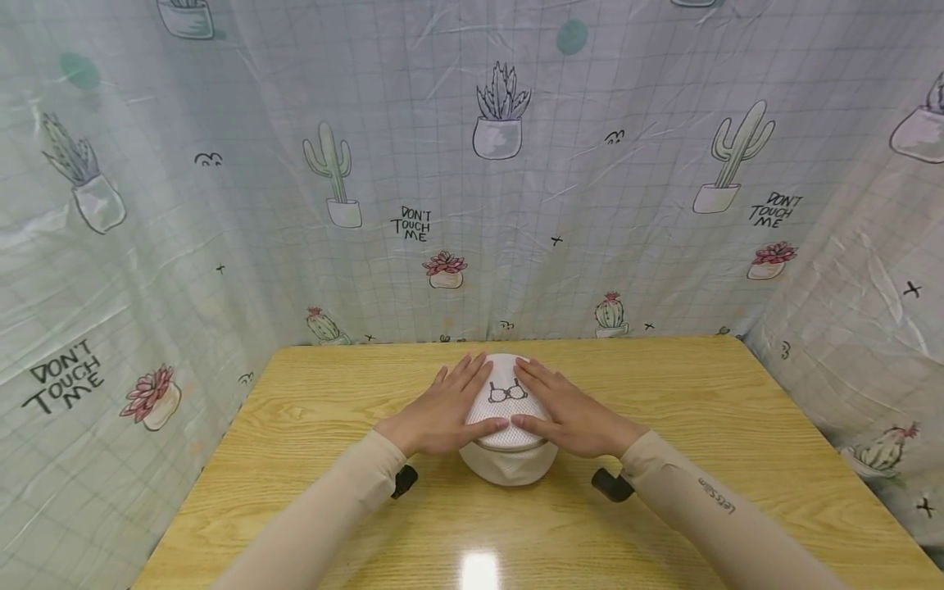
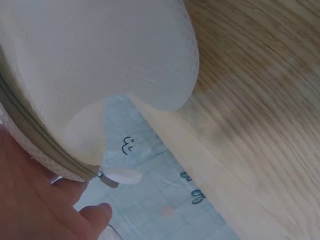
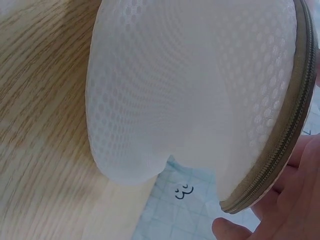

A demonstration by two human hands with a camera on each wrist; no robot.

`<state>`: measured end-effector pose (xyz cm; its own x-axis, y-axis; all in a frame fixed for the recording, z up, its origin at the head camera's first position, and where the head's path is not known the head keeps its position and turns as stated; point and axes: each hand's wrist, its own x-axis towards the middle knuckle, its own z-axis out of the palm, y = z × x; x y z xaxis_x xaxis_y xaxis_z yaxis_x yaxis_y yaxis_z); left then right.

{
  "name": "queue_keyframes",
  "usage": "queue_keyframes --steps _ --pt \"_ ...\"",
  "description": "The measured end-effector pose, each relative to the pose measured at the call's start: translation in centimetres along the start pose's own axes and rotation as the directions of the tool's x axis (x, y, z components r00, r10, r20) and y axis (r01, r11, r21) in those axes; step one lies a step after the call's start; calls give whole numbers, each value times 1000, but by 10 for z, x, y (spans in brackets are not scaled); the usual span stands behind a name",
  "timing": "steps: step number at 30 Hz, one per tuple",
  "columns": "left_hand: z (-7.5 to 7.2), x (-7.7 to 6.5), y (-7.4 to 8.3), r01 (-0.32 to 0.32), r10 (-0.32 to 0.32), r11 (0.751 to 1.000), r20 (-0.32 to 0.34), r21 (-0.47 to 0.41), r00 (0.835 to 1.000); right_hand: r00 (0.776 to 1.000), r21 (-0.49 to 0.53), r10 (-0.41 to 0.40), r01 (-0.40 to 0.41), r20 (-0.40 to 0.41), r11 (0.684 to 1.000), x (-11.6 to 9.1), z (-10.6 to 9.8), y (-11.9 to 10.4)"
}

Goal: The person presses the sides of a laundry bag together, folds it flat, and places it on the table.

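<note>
One white bag (image 1: 510,422) on surface (image 1: 332,393), toward far edge, between my two grips. Left grip (image 1: 441,407) lies on its left side, right grip (image 1: 583,414) on its right; fingers of both straight, spread, touching bag. One dark print (image 1: 509,394) on bag's top. One zip (image 3: 280,160) along bag's edge, one pull (image 2: 125,175) at zip's end. Two beige sleeves (image 1: 332,500), one lettered. One curtain (image 1: 590,205) behind.

Close-fitting beige sleeves (image 1: 317,516), dark "LetsSlim" lettering (image 1: 717,496) on the right one, black fittings (image 1: 614,484) near both cuffs (image 1: 387,449).
</note>
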<state>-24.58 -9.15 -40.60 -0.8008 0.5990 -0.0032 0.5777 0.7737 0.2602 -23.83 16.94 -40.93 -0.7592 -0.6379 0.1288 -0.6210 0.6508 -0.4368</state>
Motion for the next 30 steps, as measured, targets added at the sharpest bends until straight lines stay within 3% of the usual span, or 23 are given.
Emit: queue_keyframes --steps 30 --pt "20 4 -3 12 -12 1000 60 -9 998 997 -1 58 -58 44 998 -2 14 7"
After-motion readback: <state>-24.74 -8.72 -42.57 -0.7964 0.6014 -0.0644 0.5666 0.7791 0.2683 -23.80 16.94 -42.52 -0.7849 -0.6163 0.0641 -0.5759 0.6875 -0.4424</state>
